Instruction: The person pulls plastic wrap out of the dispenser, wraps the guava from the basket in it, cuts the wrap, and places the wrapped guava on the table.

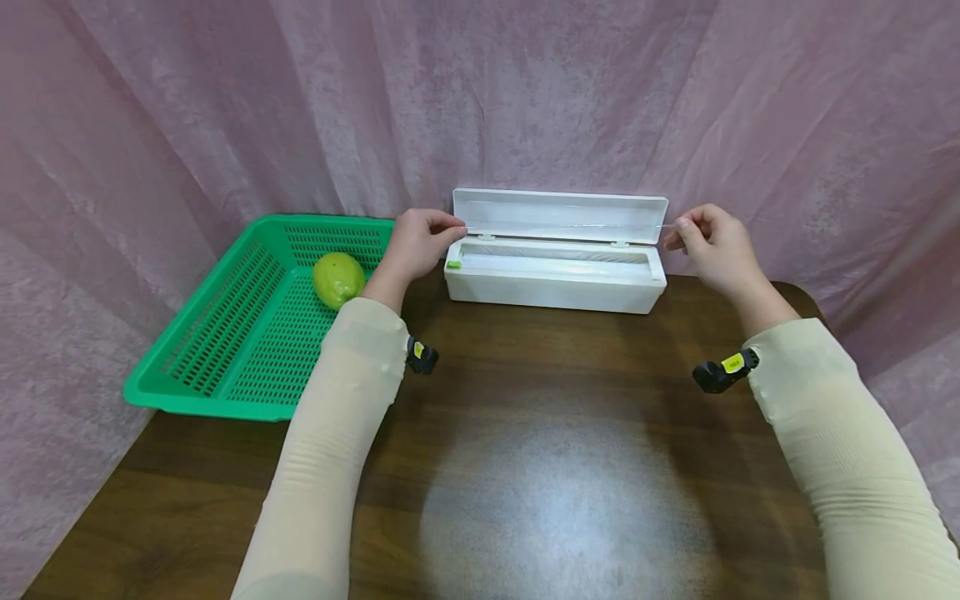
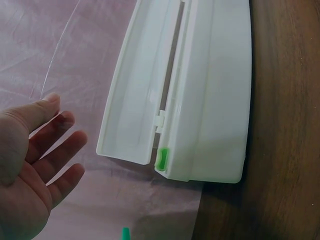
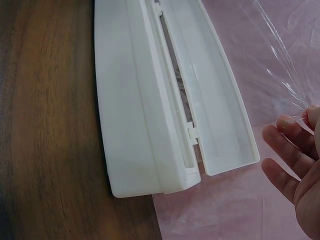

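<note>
A long white plastic wrap dispenser [image 1: 555, 287] stands at the back of the table with its lid [image 1: 558, 207] raised and a roll inside. Clear plastic wrap [image 3: 286, 65] stretches between both hands above it, its edge showing as a thin bright line. My left hand [image 1: 422, 242] pinches one end between thumb and index finger, near the dispenser's left end. At the right end, my right hand [image 1: 712, 242] pinches the other corner, where the film gathers into creases. In the left wrist view a green slider [image 2: 162, 159] sits at the dispenser's corner.
A green plastic basket [image 1: 202, 406] stands on the left of the brown wooden table [image 1: 555, 467], partly behind the left forearm. Inside it lies a green-yellow round fruit [image 1: 337, 279]. A pink curtain [image 1: 570, 92] hangs directly behind the dispenser.
</note>
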`<state>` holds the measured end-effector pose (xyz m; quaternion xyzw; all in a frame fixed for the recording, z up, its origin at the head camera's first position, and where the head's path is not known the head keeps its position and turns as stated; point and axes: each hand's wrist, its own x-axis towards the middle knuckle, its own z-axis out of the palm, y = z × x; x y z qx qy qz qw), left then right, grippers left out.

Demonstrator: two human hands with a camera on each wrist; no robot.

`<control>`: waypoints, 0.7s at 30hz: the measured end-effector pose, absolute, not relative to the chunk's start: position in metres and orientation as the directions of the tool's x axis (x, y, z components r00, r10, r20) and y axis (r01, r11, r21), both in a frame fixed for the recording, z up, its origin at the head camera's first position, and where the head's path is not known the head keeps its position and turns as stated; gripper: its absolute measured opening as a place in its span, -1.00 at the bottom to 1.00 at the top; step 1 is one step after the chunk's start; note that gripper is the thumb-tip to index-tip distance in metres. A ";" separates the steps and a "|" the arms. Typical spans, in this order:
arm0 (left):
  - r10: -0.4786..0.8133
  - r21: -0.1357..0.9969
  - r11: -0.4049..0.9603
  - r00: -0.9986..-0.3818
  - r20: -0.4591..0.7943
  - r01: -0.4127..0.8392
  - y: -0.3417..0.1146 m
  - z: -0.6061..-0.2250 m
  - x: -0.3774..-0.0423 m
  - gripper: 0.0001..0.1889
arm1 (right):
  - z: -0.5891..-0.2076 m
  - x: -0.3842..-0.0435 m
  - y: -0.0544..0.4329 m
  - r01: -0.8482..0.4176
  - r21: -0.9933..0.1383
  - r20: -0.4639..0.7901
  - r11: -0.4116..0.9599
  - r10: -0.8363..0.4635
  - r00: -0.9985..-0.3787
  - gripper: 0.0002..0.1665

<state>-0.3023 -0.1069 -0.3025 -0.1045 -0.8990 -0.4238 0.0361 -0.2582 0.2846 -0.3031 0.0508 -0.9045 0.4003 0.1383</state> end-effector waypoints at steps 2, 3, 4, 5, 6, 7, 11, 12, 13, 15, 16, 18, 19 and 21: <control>0.159 0.751 0.623 -0.975 0.156 0.221 -0.107 -0.302 -0.302 -0.73 | -0.303 -0.258 0.285 -0.207 -0.711 0.295 0.672 0.018 -0.955 -0.62; 0.158 0.751 0.622 -0.975 0.156 0.221 -0.107 -0.302 -0.302 -0.73 | -0.303 -0.258 0.285 -0.209 -0.711 0.297 0.671 0.018 -0.955 -0.62; 0.158 0.751 0.622 -0.975 0.156 0.221 -0.106 -0.301 -0.302 -0.73 | -0.302 -0.258 0.285 -0.210 -0.711 0.298 0.671 0.018 -0.954 -0.63; 0.157 0.753 0.621 -0.975 0.155 0.220 -0.106 -0.301 -0.302 -0.73 | -0.302 -0.258 0.285 -0.210 -0.711 0.299 0.671 0.019 -0.954 -0.63; 0.156 0.754 0.619 -0.975 0.156 0.220 -0.106 -0.301 -0.302 -0.73 | -0.301 -0.258 0.285 -0.212 -0.710 0.301 0.671 0.018 -0.953 -0.63; 0.157 0.755 0.617 -0.975 0.157 0.221 -0.106 -0.300 -0.302 -0.73 | -0.301 -0.258 0.285 -0.210 -0.710 0.300 0.672 0.019 -0.954 -0.63; 0.158 0.757 0.613 -0.974 0.163 0.226 -0.107 -0.300 -0.302 -0.74 | -0.300 -0.258 0.285 -0.204 -0.714 0.294 0.669 0.022 -0.956 -0.64; 0.158 0.757 0.613 -0.974 0.165 0.228 -0.107 -0.300 -0.302 -0.74 | -0.300 -0.257 0.286 -0.203 -0.715 0.293 0.669 0.022 -0.956 -0.64; 0.159 0.756 0.613 -0.973 0.166 0.229 -0.107 -0.300 -0.302 -0.74 | -0.300 -0.257 0.286 -0.203 -0.716 0.293 0.668 0.024 -0.956 -0.64; 0.159 0.756 0.612 -0.973 0.168 0.231 -0.107 -0.299 -0.302 -0.74 | -0.300 -0.257 0.286 -0.208 -0.720 0.297 0.662 0.024 -0.955 -0.65; 0.160 0.756 0.612 -0.972 0.170 0.233 -0.107 -0.299 -0.302 -0.74 | -0.300 -0.257 0.286 -0.209 -0.721 0.299 0.660 0.024 -0.954 -0.65; 0.162 0.756 0.610 -0.971 0.173 0.236 -0.107 -0.298 -0.301 -0.74 | -0.299 -0.256 0.286 -0.213 -0.722 0.306 0.658 0.027 -0.952 -0.65; 0.163 0.756 0.610 -0.971 0.175 0.238 -0.107 -0.298 -0.301 -0.74 | -0.299 -0.256 0.285 -0.216 -0.723 0.309 0.656 0.028 -0.951 -0.65; 0.166 0.755 0.610 -0.970 0.178 0.243 -0.107 -0.297 -0.301 -0.74 | -0.298 -0.255 0.285 -0.219 -0.724 0.313 0.654 0.029 -0.949 -0.66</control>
